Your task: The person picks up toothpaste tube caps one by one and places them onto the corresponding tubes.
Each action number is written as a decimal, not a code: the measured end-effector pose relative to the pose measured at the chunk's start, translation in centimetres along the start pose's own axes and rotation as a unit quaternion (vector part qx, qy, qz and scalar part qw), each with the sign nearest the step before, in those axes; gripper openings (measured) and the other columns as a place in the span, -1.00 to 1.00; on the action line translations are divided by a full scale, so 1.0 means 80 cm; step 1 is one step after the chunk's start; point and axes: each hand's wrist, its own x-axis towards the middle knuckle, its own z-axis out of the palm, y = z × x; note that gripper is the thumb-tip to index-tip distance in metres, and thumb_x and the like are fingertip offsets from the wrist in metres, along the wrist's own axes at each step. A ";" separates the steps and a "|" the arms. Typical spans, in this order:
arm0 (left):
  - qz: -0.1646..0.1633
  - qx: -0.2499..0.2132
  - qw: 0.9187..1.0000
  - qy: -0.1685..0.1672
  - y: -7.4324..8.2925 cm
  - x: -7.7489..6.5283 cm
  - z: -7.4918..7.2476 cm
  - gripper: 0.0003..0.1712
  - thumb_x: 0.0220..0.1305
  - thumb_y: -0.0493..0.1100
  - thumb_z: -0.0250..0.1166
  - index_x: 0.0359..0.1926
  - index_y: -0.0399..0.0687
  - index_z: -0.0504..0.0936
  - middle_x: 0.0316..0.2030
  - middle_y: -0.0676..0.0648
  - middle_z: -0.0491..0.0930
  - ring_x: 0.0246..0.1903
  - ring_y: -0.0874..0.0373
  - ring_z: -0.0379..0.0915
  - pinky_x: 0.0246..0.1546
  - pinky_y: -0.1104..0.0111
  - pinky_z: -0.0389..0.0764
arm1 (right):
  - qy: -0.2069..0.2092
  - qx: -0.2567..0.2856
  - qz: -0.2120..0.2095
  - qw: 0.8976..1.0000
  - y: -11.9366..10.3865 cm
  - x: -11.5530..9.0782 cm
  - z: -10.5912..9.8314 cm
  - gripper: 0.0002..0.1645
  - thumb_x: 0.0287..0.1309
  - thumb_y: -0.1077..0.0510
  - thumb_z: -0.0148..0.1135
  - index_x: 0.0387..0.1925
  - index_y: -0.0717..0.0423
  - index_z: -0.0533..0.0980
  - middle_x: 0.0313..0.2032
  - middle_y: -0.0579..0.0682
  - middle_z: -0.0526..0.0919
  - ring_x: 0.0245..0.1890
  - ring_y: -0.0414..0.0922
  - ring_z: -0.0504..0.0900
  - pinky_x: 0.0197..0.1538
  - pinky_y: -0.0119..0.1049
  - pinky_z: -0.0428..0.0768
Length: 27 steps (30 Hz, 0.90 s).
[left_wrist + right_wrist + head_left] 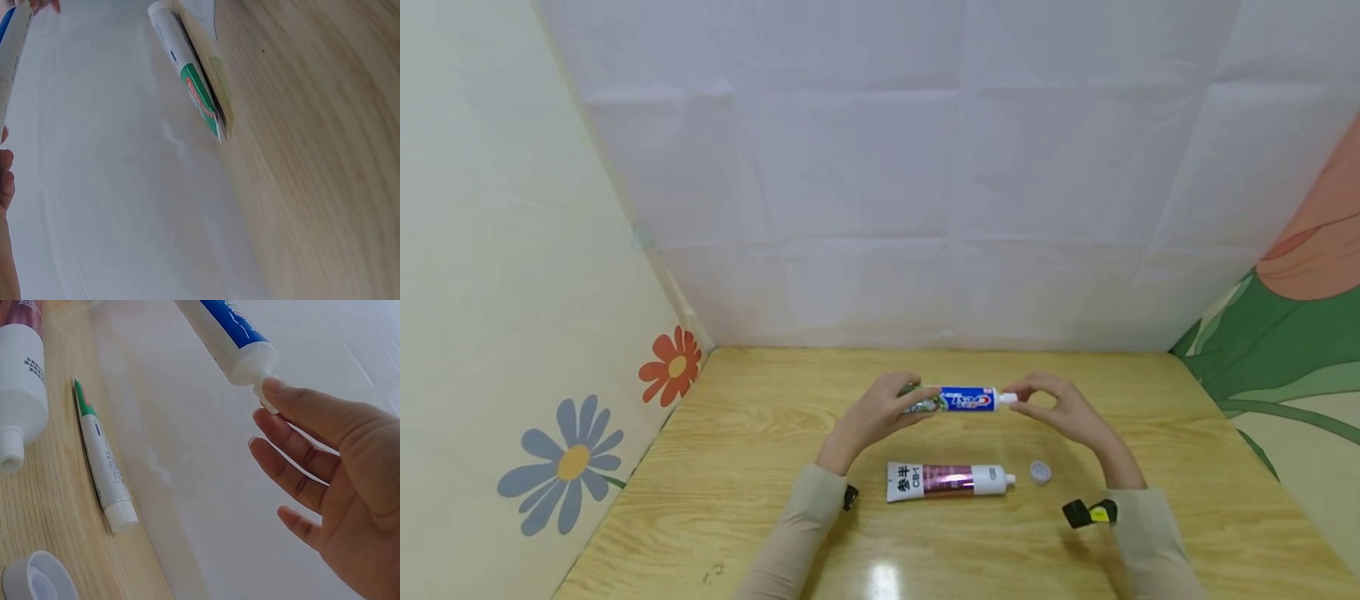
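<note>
My left hand (pixel 874 414) holds a blue-and-white toothpaste tube (pixel 967 399) level above the table, gripping it around its tail half. At the other end, my right hand (pixel 1070 413) pinches the tube's small white cap (pixel 1008 399) between thumb and forefinger; the other fingers (pixel 290 472) are spread apart. Below lies a pink-and-white toothpaste tube (pixel 947 481) with its nozzle bare. A loose white cap (pixel 1040 472) sits just right of that nozzle. A third, white-and-green toothpaste tube (pixel 105 462) with its cap on lies on the table in both wrist views; the head view hides it.
The wooden table (pixel 760 433) meets a white sheeted wall (pixel 865 208) at the back. A wall with painted flowers (pixel 574 462) stands on the left, and one with painted leaves (pixel 1292 350) on the right.
</note>
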 end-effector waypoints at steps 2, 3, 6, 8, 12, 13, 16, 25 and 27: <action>0.002 -0.001 1.000 0.005 0.001 0.001 0.000 -0.41 0.09 -0.06 0.36 0.17 0.07 0.44 -0.20 -0.05 0.48 -0.33 0.21 0.34 -0.32 0.43 0.43 | 0.002 0.006 -0.009 1.000 0.005 0.000 0.002 -0.74 0.11 0.21 0.26 -0.12 -0.04 0.58 -0.33 -0.20 0.57 -0.28 -0.28 0.51 -0.16 -0.37 0.51; 0.003 0.000 1.000 0.007 0.001 0.001 0.000 -0.42 0.08 -0.06 0.36 0.16 0.07 0.44 -0.20 -0.06 0.48 -0.33 0.21 0.34 -0.31 0.43 0.43 | 0.003 0.009 -0.012 1.000 0.007 0.000 0.003 -0.74 0.11 0.20 0.27 -0.12 -0.04 0.58 -0.33 -0.20 0.57 -0.28 -0.27 0.51 -0.16 -0.37 0.51; 0.007 -0.001 1.000 0.018 0.002 0.001 0.002 -0.39 0.03 -0.07 0.39 0.15 0.06 0.45 -0.22 -0.07 0.48 -0.34 0.20 0.36 -0.30 0.43 0.45 | 0.004 0.013 -0.009 1.000 0.006 0.000 0.004 -0.76 0.11 0.18 0.27 -0.13 -0.07 0.58 -0.33 -0.21 0.58 -0.28 -0.26 0.52 -0.15 -0.36 0.51; 0.009 0.000 1.000 0.024 0.003 0.001 0.003 -0.38 0.00 -0.07 0.41 0.14 0.06 0.45 -0.22 -0.07 0.48 -0.34 0.19 0.36 -0.30 0.42 0.46 | 0.001 0.011 -0.003 1.000 0.005 -0.001 0.005 -0.77 0.12 0.17 0.26 -0.14 -0.08 0.58 -0.32 -0.22 0.58 -0.27 -0.26 0.52 -0.13 -0.35 0.51; 0.004 0.004 1.000 0.023 0.004 0.000 0.005 -0.42 0.07 -0.05 0.37 0.15 0.10 0.45 -0.21 -0.07 0.48 -0.34 0.19 0.36 -0.29 0.42 0.46 | -0.005 0.007 0.012 1.000 0.002 -0.002 0.005 -0.80 0.15 0.15 0.23 -0.15 -0.08 0.58 -0.29 -0.23 0.58 -0.25 -0.28 0.51 -0.11 -0.31 0.51; 0.002 0.007 1.000 0.022 0.004 -0.001 0.005 -0.43 0.08 -0.04 0.36 0.15 0.11 0.45 -0.21 -0.07 0.48 -0.33 0.20 0.36 -0.29 0.41 0.46 | -0.008 0.004 0.014 1.000 -0.004 -0.002 0.004 -0.81 0.16 0.17 0.22 -0.16 -0.04 0.58 -0.29 -0.21 0.58 -0.25 -0.27 0.51 -0.12 -0.32 0.51; -0.006 0.023 1.000 0.019 0.005 -0.002 0.005 -0.50 0.17 0.02 0.28 0.16 0.15 0.45 -0.18 -0.06 0.48 -0.32 0.20 0.37 -0.28 0.40 0.46 | -0.013 -0.005 0.014 1.000 -0.025 -0.001 -0.001 -0.83 0.17 0.23 0.19 -0.18 0.07 0.59 -0.28 -0.12 0.59 -0.26 -0.26 0.50 -0.15 -0.37 0.52; -0.014 0.039 0.999 0.032 0.011 0.001 0.003 -0.50 0.15 0.03 0.29 0.15 0.18 0.48 -0.18 -0.09 0.52 -0.30 0.19 0.43 -0.24 0.39 0.52 | -0.035 0.012 0.026 0.999 -0.043 -0.001 -0.005 -0.84 0.25 0.33 0.05 -0.24 0.22 0.56 -0.30 0.11 0.59 -0.27 -0.04 0.53 -0.18 -0.33 0.52; -0.011 0.038 0.999 0.032 0.012 0.003 0.003 -0.52 0.17 0.03 0.28 0.14 0.17 0.49 -0.20 -0.08 0.53 -0.32 0.20 0.43 -0.25 0.41 0.52 | -0.034 0.017 0.027 0.999 -0.032 -0.002 -0.002 -0.83 0.26 0.33 0.02 -0.26 0.19 0.56 -0.32 0.14 0.59 -0.28 0.03 0.53 -0.18 -0.31 0.51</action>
